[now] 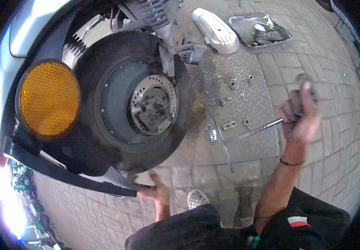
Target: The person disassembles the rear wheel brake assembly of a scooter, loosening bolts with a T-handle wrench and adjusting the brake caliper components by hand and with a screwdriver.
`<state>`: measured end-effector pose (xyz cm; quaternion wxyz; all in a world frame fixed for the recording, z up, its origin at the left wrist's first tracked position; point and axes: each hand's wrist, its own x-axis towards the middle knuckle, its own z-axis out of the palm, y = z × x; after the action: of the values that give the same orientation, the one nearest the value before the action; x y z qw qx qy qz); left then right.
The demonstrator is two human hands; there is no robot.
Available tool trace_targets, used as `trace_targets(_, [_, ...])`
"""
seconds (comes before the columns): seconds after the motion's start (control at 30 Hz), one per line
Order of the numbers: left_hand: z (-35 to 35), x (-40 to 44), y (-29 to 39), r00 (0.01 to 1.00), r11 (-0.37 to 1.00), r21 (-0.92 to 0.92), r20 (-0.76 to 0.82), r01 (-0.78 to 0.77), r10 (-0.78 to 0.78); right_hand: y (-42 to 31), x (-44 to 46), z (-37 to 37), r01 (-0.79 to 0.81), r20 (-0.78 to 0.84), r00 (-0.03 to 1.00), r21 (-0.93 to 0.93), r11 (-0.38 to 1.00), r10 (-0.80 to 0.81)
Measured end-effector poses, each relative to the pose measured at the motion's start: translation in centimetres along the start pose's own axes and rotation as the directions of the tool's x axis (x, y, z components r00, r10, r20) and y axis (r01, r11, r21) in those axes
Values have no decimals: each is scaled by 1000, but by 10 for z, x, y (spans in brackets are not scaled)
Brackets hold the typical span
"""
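My right hand (300, 111), blurred by motion, is raised over the paving at the right. It is closed around a dark-ended tool with a long metal shaft (266, 126) pointing down and left; its exact kind is unclear. Low beside the tyre (178, 139), my left hand (155, 192) has its fingers apart, near the end of a dark body panel (119, 187). The wheel carries a perforated brake disc (139, 96) around a bare hub (157, 109). Below the tool's shaft lie a chrome socket (213, 135) and a thin pale strip (226, 152).
A diamond-patterned metal plate (255, 146) bears several nuts and small fittings, including a metal link (229, 125). Behind are a white cover (216, 31) and a metal tray (289, 38) with parts. A spring shock absorber (157, 14) and orange reflector (50, 98) flank the wheel.
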<state>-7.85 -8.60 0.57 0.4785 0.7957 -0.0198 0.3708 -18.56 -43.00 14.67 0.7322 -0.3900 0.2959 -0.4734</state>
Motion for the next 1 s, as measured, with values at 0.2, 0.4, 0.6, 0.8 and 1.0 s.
trace_targets(0.2, [45, 41, 15, 888, 974, -192, 460, 119, -18, 104, 47, -99, -413, 26, 910, -64, 909, 415])
trace_targets(0.4, [80, 87, 41, 813, 975, -94, 539, -204, 222, 180, 63, -189, -207, -303, 953, -695, 689, -19])
trace_targets(0.6, [83, 92, 36, 855, 962, 11, 460, -273, 237, 169, 35, -132, 184, 153, 933, -981, 67, -326])
trace_targets(0.8, [88, 87, 29, 903, 945, 2, 295, -328, 312, 213, -1, -26, 331, 430, 903, -700, 633, 3])
trace_targets(1.0, [94, 84, 27, 914, 951, 30, 290, -307, 286, 237, -2, 98, 347, 568, 822, -447, 825, -38])
